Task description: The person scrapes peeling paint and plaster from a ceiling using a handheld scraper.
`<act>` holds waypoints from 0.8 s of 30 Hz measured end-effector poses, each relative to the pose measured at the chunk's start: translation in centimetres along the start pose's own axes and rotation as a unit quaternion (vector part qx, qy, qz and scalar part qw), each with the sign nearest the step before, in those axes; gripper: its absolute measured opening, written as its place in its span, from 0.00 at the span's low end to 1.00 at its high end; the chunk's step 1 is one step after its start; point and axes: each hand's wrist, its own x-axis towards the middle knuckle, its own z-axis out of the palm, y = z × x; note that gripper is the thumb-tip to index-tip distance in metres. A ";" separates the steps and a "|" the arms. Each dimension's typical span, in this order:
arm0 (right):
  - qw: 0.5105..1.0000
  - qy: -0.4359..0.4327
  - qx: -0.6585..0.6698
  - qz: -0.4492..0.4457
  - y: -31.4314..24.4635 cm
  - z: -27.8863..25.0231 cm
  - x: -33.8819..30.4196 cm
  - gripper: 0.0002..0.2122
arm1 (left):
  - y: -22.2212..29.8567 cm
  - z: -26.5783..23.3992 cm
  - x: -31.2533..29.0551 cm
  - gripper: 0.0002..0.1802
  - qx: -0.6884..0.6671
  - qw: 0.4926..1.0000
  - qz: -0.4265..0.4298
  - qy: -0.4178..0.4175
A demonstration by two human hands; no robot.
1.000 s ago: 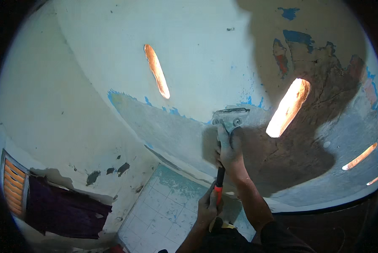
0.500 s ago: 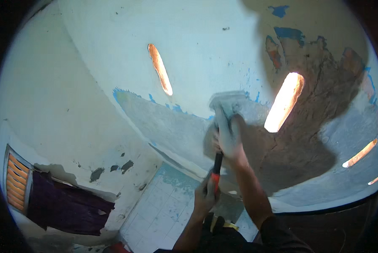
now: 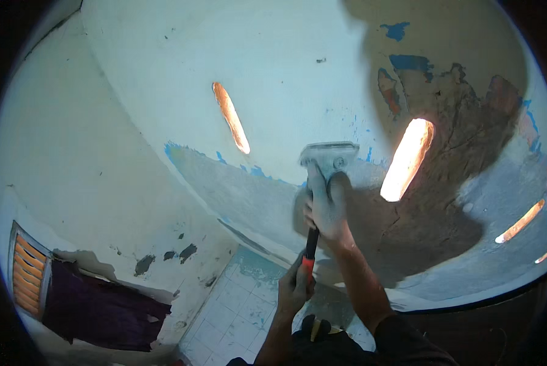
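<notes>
A long-handled scraper (image 3: 328,155) reaches up to the wall, its wide, dusty grey head lying at the lower edge of the white paint. My right hand (image 3: 328,207), coated in pale dust, is closed round the shaft just below the head, with a finger stretched along it. Lower down, my left hand (image 3: 293,290) is wrapped round the black and red handle (image 3: 310,250). Behind the head, the wall (image 3: 273,91) turns from white paint to bare grey plaster (image 3: 243,186), with ragged blue paint flecks along the border.
Bright slits of light (image 3: 407,160) cross the wall to the right, over a large brown patch (image 3: 450,165) of stripped wall. At lower left, a dark purple cloth (image 3: 103,305) hangs beside a slatted window (image 3: 29,268). Pale floor tiles (image 3: 224,314) show below.
The view has tilted, so the wall sits slightly lower in the picture. The scraper head has shifted a little against the wall and is sharper now; both hands keep their hold.
</notes>
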 end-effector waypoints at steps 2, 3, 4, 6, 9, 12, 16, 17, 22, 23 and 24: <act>1.000 -0.001 0.004 0.024 3.4 -1.9 -0.6 0.16 | -2.4 -0.7 -1.2 0.28 -0.090 0.995 -0.030 -0.029; 0.999 -0.014 -0.036 -0.035 7.3 -4.4 0.1 0.13 | -3.8 -1.1 -2.0 0.28 -0.091 0.995 -0.027 -0.029; 0.992 -0.024 -0.078 -0.096 9.0 -6.0 0.9 0.12 | -5.0 -1.2 -2.3 0.28 -0.136 0.989 -0.040 -0.041; 0.998 -0.006 -0.035 -0.053 7.1 -3.9 0.0 0.12 | -6.2 -1.8 -2.2 0.28 -0.198 0.979 -0.033 -0.035; 0.998 -0.050 0.046 -0.001 1.6 -0.9 -1.4 0.13 | -4.5 -1.4 -0.8 0.26 -0.179 0.984 -0.010 -0.016; 0.998 0.001 0.035 0.050 0.8 -1.1 -0.6 0.12 | -4.2 -1.1 -0.5 0.26 -0.171 0.985 -0.013 -0.011; 0.999 0.029 -0.008 -0.012 3.5 -0.9 -1.3 0.17 | -5.2 -2.2 -1.0 0.26 -0.143 0.989 -0.029 0.010; 1.000 0.027 -0.008 -0.008 2.9 -0.7 -0.8 0.17 | -5.1 -2.4 -1.3 0.26 -0.134 0.991 -0.024 0.014; 0.999 0.008 0.022 0.039 2.8 -1.0 -0.8 0.14 | -5.3 -2.3 -0.7 0.25 -0.115 0.993 -0.019 0.016; 0.999 0.024 -0.021 0.007 3.6 -1.6 -0.8 0.14 | -5.4 -2.2 -1.1 0.25 -0.117 0.993 -0.014 0.015; 1.000 0.019 0.002 -0.005 4.0 -1.6 -1.0 0.14 | -5.3 -2.4 -1.6 0.25 -0.130 0.991 -0.033 0.012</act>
